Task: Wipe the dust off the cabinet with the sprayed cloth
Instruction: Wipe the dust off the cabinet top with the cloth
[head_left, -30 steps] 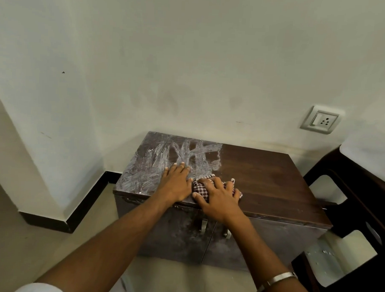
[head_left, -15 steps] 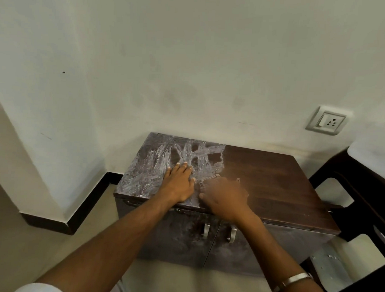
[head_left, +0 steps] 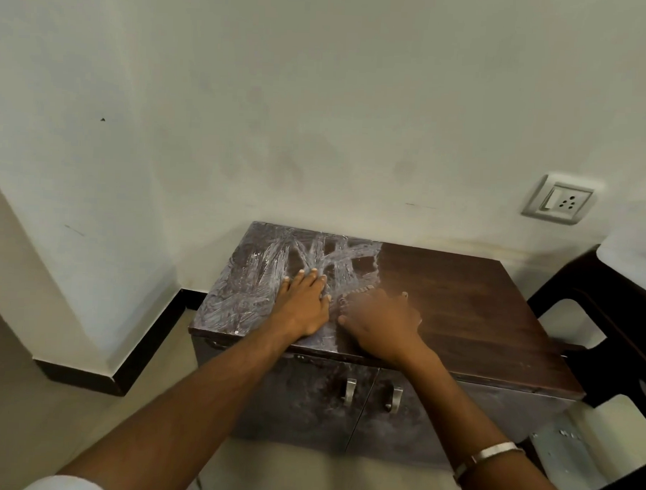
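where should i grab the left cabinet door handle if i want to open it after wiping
Take the left door handle by its lower free end, coming from the front and slightly below. It is a small upright metal pull on the cabinet front, just under the top's overhang, so a pinch grip from above looks cramped. The right handle sits close beside it, so keep your fingers narrow.

One cabinet (head_left: pixel 459 306), two door handles (head_left: pixel 350 390), two hands (head_left: pixel 304 303), one wall socket (head_left: pixel 558 199), one bracelet (head_left: pixel 490 456)

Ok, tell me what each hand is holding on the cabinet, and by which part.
The left hand lies flat, holding nothing. The right hand is blurred and covers whatever is beneath it; no cloth shows.
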